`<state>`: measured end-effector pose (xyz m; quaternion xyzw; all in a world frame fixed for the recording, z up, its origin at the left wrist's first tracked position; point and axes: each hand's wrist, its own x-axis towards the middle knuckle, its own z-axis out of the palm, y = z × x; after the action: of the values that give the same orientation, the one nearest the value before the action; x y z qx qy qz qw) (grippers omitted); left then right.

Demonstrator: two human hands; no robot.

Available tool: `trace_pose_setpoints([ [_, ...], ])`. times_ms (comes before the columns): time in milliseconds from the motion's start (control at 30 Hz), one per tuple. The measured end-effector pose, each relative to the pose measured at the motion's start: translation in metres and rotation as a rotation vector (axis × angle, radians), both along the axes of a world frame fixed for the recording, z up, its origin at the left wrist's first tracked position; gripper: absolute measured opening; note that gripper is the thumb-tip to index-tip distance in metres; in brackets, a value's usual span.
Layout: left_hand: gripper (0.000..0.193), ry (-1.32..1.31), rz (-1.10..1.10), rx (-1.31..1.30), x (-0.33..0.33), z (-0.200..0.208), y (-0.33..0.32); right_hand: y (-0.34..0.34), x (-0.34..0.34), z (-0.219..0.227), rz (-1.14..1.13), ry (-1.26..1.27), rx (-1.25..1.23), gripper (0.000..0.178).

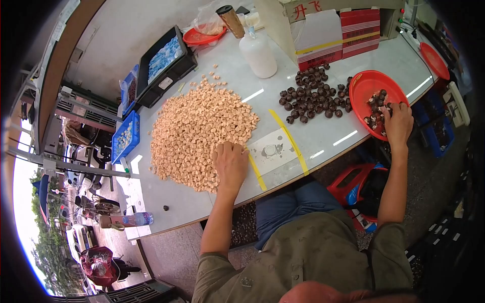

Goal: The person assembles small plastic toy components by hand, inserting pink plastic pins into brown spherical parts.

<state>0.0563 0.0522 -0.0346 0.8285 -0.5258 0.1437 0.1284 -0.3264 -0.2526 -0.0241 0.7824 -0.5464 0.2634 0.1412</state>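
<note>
While tan chunks (199, 132) look done, dark brown balls (314, 95) seem left; left hand (231, 164) and right hand (399, 122) curl, grips unclear.

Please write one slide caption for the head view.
Left hand beside a tan pile, right hand at dark pieces in a red tray.

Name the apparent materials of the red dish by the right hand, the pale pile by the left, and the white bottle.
Red dish: probably plastic, smooth; the colour is uniform and the rim thin.
Pale pieces: perhaps wood or dried plant matter, matt; tan and without shine, but too small to settle.
White bottle: likely plastic, smooth; evenly white with soft shading.
</note>
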Motion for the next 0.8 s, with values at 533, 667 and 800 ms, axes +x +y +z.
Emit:
trace_pose_setpoints([
  [533, 0.014, 0.379, -0.100, -0.199, -0.029, -0.004, 0.000, 0.089, 0.164, -0.032, 0.805, -0.255, 0.110, 0.033],
  [667, 0.013, 0.247, -0.012, -0.126, -0.040, -0.004, 0.010, 0.094, 0.169, -0.039, 0.832, -0.276, 0.107, 0.033],
  [800, 0.014, 0.212, -0.009, -0.092, -0.045, 0.002, 0.016, 0.094, 0.168, -0.048, 0.855, -0.250, 0.146, 0.033],
])
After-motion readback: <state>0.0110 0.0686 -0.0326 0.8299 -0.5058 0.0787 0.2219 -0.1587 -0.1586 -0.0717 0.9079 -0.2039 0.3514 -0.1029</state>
